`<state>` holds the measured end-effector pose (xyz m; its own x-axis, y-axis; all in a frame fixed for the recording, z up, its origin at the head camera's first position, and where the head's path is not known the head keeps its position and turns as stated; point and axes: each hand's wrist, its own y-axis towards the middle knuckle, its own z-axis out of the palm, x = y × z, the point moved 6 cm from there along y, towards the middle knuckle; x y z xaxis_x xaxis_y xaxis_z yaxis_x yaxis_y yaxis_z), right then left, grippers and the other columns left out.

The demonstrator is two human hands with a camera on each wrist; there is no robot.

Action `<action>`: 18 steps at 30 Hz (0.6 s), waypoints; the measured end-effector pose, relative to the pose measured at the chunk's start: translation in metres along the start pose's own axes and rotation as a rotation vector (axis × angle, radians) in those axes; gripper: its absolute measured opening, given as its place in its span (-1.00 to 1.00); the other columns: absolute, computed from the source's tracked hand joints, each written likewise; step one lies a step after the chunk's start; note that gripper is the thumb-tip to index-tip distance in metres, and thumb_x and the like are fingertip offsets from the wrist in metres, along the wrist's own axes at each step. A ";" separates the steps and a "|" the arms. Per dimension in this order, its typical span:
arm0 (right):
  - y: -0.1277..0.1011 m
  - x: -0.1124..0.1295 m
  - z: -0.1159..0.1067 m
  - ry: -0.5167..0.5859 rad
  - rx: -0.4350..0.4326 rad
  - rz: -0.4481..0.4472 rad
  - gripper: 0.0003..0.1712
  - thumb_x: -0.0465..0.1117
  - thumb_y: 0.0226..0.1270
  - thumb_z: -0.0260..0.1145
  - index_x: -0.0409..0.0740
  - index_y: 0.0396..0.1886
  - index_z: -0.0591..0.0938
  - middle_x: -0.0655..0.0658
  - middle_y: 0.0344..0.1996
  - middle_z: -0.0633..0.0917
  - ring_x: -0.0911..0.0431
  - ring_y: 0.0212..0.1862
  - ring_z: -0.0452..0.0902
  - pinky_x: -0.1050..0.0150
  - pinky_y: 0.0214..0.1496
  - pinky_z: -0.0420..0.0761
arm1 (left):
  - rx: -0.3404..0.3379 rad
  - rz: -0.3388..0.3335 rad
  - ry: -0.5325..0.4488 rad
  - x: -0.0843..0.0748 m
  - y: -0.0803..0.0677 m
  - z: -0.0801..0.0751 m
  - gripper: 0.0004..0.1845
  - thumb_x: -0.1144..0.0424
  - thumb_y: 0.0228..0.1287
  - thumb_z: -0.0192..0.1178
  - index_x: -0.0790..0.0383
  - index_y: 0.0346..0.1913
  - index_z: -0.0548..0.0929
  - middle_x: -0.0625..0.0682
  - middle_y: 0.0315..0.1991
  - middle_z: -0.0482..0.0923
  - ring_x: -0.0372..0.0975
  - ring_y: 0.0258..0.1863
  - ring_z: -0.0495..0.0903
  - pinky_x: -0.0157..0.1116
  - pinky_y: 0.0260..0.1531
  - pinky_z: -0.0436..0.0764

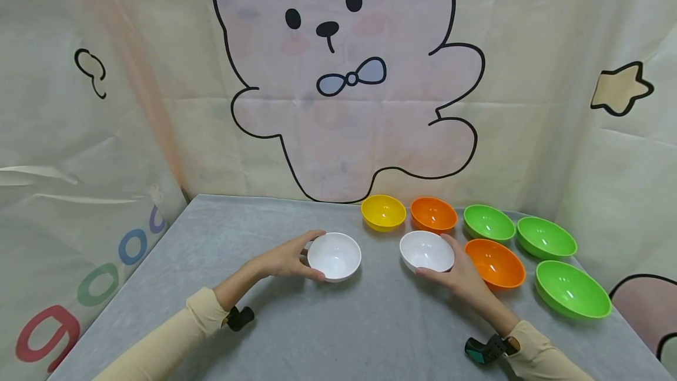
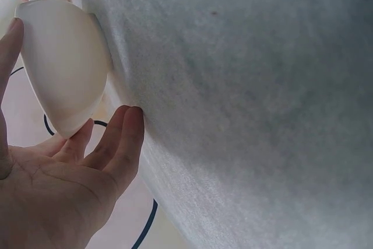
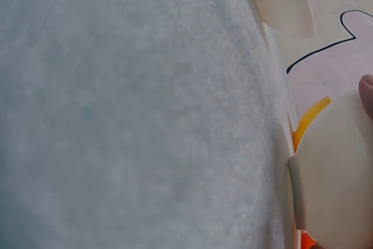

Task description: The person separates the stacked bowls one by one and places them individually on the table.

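Observation:
Two white bowls stand at the middle of the table in the head view. My left hand (image 1: 290,258) grips the left white bowl (image 1: 334,257) from its left side, thumb near its front and fingers toward its back. In the left wrist view, thumb and fingertips touch this bowl (image 2: 67,65) at opposite sides of its rim. My right hand (image 1: 459,269) holds the right white bowl (image 1: 426,250) from its right, and that bowl tilts slightly. The right wrist view shows this bowl (image 3: 335,173) close to the cloth, with only a fingertip visible. Whether either base touches the table cannot be told.
Behind the white bowls sit a yellow bowl (image 1: 383,213) and an orange bowl (image 1: 433,214). Right of my right hand are another orange bowl (image 1: 495,264) and three green bowls (image 1: 489,222). A grey cloth covers the table (image 1: 338,334); a printed curtain (image 1: 338,151) hangs behind.

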<state>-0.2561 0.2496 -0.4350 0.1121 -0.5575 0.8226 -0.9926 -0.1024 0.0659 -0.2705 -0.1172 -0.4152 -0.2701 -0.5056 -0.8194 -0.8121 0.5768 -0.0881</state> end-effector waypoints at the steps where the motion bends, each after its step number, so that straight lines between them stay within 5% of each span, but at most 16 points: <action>1: 0.000 0.000 0.000 -0.002 -0.002 0.002 0.28 0.14 0.14 0.59 -0.27 0.58 0.03 -0.37 0.38 0.31 -0.26 0.29 0.33 -0.22 0.22 0.49 | 0.000 -0.004 0.002 0.000 0.000 0.000 0.09 0.11 0.12 0.58 0.23 0.59 0.12 0.19 0.43 0.27 0.13 0.24 0.48 0.04 0.13 0.53; 18: 0.001 0.000 0.005 -0.030 0.005 0.016 0.35 0.16 0.13 0.59 -0.27 0.60 -0.07 -0.42 0.41 0.22 -0.31 0.33 0.26 -0.27 0.25 0.44 | 0.002 -0.008 0.001 0.002 0.001 -0.001 0.08 0.13 0.12 0.57 0.24 0.59 0.11 0.21 0.43 0.27 0.15 0.24 0.47 0.05 0.13 0.53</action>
<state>-0.2569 0.2455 -0.4371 0.0973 -0.5837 0.8062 -0.9940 -0.0974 0.0495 -0.2722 -0.1187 -0.4159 -0.2638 -0.5111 -0.8181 -0.8135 0.5736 -0.0961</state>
